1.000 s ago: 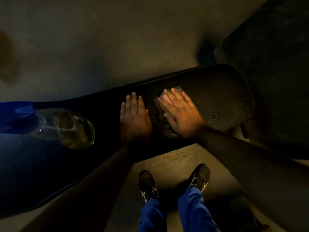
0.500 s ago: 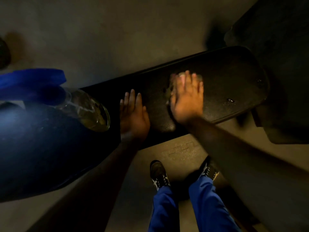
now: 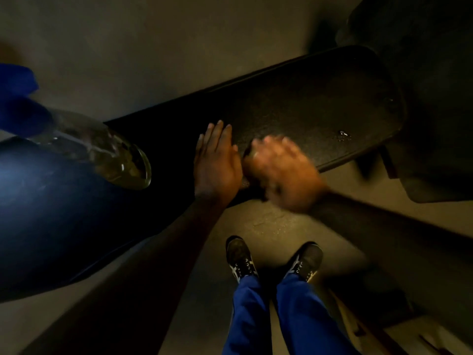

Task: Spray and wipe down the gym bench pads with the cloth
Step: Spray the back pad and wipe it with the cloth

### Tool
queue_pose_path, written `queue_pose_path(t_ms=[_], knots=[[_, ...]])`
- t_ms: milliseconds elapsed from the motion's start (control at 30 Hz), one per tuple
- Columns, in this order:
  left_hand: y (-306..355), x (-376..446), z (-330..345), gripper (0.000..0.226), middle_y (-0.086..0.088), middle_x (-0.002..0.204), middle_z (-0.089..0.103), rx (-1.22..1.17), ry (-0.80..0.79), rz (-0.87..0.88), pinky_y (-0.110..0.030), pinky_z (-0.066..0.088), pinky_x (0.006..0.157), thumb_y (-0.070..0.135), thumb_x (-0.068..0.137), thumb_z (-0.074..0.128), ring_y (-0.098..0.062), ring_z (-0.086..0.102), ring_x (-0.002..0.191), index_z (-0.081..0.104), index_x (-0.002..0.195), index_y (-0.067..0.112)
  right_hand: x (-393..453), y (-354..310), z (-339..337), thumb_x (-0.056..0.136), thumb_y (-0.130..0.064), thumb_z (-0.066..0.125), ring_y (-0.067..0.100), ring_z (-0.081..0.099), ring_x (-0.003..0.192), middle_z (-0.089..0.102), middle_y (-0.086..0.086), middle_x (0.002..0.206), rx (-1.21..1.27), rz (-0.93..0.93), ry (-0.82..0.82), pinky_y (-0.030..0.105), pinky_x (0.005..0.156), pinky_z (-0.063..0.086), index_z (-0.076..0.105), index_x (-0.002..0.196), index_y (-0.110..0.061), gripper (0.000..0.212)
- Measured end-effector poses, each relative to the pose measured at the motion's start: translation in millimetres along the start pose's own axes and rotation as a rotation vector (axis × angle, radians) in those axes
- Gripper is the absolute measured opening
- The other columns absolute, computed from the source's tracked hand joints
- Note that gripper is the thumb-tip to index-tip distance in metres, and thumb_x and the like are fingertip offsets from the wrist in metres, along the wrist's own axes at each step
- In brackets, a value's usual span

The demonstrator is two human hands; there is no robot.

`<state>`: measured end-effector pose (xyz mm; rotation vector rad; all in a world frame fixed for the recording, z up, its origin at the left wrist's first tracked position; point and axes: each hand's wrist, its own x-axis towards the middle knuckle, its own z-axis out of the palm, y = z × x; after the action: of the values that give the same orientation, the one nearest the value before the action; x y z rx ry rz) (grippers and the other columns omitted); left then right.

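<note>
A long black bench pad (image 3: 320, 106) runs from lower left to upper right, with a few wet drops near its right end. My left hand (image 3: 216, 165) lies flat on the pad, fingers together, holding nothing. Right beside it my right hand (image 3: 281, 172), blurred by motion, presses on the cloth (image 3: 249, 153), of which only a dark edge shows under the fingers. A clear spray bottle (image 3: 112, 157) with yellowish liquid and a blue top lies at the left on a dark blue pad.
A dark blue pad (image 3: 51, 226) fills the left side. A black machine part (image 3: 422, 60) stands at the upper right past the bench end. Grey floor lies beyond and below the bench. My two feet in dark shoes (image 3: 240, 257) stand close to the pad's near edge.
My right hand with the cloth has slid back along the pad toward me and to the left, ending beside my left hand. The left hand has stayed flat on the pad.
</note>
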<state>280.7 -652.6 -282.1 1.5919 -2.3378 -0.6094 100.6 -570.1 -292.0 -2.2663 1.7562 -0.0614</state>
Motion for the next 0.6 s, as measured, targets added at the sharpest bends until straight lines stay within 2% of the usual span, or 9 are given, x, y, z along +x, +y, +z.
queue_pose_path(t_ms=[100, 133, 233, 300, 333, 400, 467, 500, 600], knots=[[-1, 5, 10, 0.061, -0.016, 0.158, 0.027, 0.180, -0.054, 0.092, -0.045, 0.013, 0.121, 0.043, 0.099, 0.037, -0.031, 0.019, 0.148, 0.034, 0.149, 0.007, 22, 23, -15, 0.100, -0.054, 0.027, 0.030, 0.016, 0.156, 0.025, 0.011, 0.166, 0.087, 0.482, 0.138, 0.054, 0.125, 0.013, 0.035, 0.156, -0.018, 0.067], [0, 4, 11, 0.065, -0.017, 0.158, 0.026, 0.229, -0.056, 0.100, -0.046, 0.013, 0.120, 0.046, 0.098, 0.034, -0.032, 0.019, 0.148, 0.033, 0.150, 0.007, 21, 9, -13, 0.101, -0.054, 0.025, 0.031, 0.016, 0.156, 0.025, 0.012, 0.166, 0.080, 0.527, 0.159, 0.054, 0.125, 0.013, 0.035, 0.156, -0.017, 0.067], [7, 3, 11, 0.068, -0.019, 0.159, 0.023, 0.284, -0.072, 0.074, -0.047, 0.012, 0.120, 0.048, 0.097, 0.028, -0.034, 0.017, 0.148, 0.030, 0.150, 0.006, -8, -16, -2, 0.100, -0.048, 0.037, 0.031, 0.020, 0.154, 0.029, 0.011, 0.165, 0.090, 0.215, 0.047, 0.055, 0.124, 0.017, 0.039, 0.154, -0.017, 0.062], [7, 4, 10, 0.065, -0.019, 0.158, 0.025, 0.255, -0.043, 0.066, -0.047, 0.014, 0.120, 0.045, 0.098, 0.030, -0.034, 0.019, 0.147, 0.033, 0.149, 0.005, -10, 21, -4, 0.100, -0.044, 0.041, 0.031, 0.023, 0.154, 0.031, 0.012, 0.164, 0.016, 0.048, 0.023, 0.053, 0.125, 0.016, 0.038, 0.154, -0.019, 0.060], [8, 6, 11, 0.063, -0.020, 0.157, 0.027, 0.232, -0.013, 0.081, -0.047, 0.016, 0.120, 0.044, 0.099, 0.031, -0.034, 0.021, 0.147, 0.035, 0.148, 0.006, -3, 41, -8, 0.100, -0.042, 0.042, 0.033, 0.024, 0.153, 0.032, 0.014, 0.163, -0.006, 0.117, 0.064, 0.053, 0.125, 0.016, 0.038, 0.154, -0.018, 0.060], [11, 16, 15, 0.060, -0.019, 0.157, 0.027, 0.209, 0.028, 0.084, -0.046, 0.017, 0.120, 0.044, 0.101, 0.035, -0.032, 0.021, 0.147, 0.036, 0.149, 0.008, 15, 64, -19, 0.099, -0.040, 0.039, 0.036, 0.023, 0.153, 0.031, 0.018, 0.163, 0.022, 0.468, 0.173, 0.054, 0.124, 0.016, 0.036, 0.154, -0.013, 0.062], [18, 31, 19, 0.058, -0.019, 0.156, 0.030, 0.183, 0.078, 0.061, -0.045, 0.020, 0.119, 0.045, 0.101, 0.036, -0.033, 0.024, 0.146, 0.040, 0.147, 0.009, 18, 40, -15, 0.101, -0.039, 0.036, 0.036, 0.020, 0.154, 0.027, 0.017, 0.165, 0.049, 0.655, 0.231, 0.055, 0.125, 0.014, 0.031, 0.156, -0.012, 0.062], [21, 38, 20, 0.058, -0.020, 0.155, 0.033, 0.173, 0.104, 0.032, -0.046, 0.022, 0.118, 0.045, 0.101, 0.036, -0.034, 0.027, 0.145, 0.042, 0.145, 0.008, 10, 22, -8, 0.102, -0.038, 0.037, 0.035, 0.019, 0.154, 0.026, 0.016, 0.165, 0.068, 0.568, 0.222, 0.055, 0.125, 0.014, 0.031, 0.156, -0.013, 0.060], [25, 51, 27, 0.060, -0.019, 0.156, 0.031, 0.162, 0.073, -0.059, -0.046, 0.018, 0.119, 0.045, 0.100, 0.032, -0.034, 0.025, 0.146, 0.041, 0.146, 0.008, -34, 11, 0, 0.103, -0.034, 0.043, 0.032, 0.022, 0.154, 0.030, 0.014, 0.164, 0.089, 0.067, 0.042, 0.053, 0.125, 0.016, 0.041, 0.152, -0.015, 0.053]])
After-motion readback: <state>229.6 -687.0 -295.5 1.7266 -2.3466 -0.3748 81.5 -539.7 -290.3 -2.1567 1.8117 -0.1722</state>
